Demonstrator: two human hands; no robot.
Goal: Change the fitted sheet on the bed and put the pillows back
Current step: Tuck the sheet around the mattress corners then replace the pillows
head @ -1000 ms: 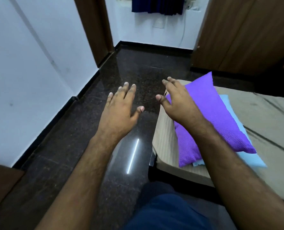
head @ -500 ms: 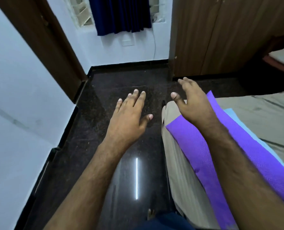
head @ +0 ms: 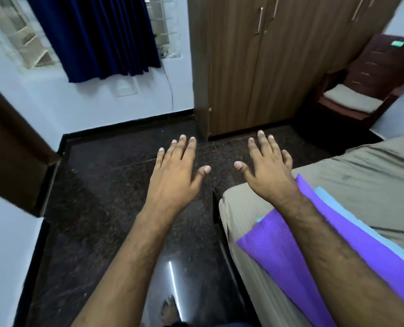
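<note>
Both hands empty, fingers spread: left hand (head: 176, 172) mid-frame over floor, right hand (head: 266, 167) above bed corner. Purple pillow (head: 288, 251) lower right, on blue one (head: 323, 193). Probably wrapping up; next maybe straighten pillows.

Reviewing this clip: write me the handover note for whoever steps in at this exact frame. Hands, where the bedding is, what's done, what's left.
Left hand: open, fingers spread, out over the dark floor, holding nothing.
Right hand: open, fingers spread, above the bed's near corner, holding nothing.
Bedding: a grey-beige sheet covers the bed, somewhat wrinkled. The purple pillow lies at the near edge on top of the light blue pillow.
Done: a sheet is on and both pillows are on the bed. Whether this is the fresh sheet cannot be told.
Left: probably confirm the sheet, tuck the corners, smooth the wrinkles and arrange the pillows.
</note>
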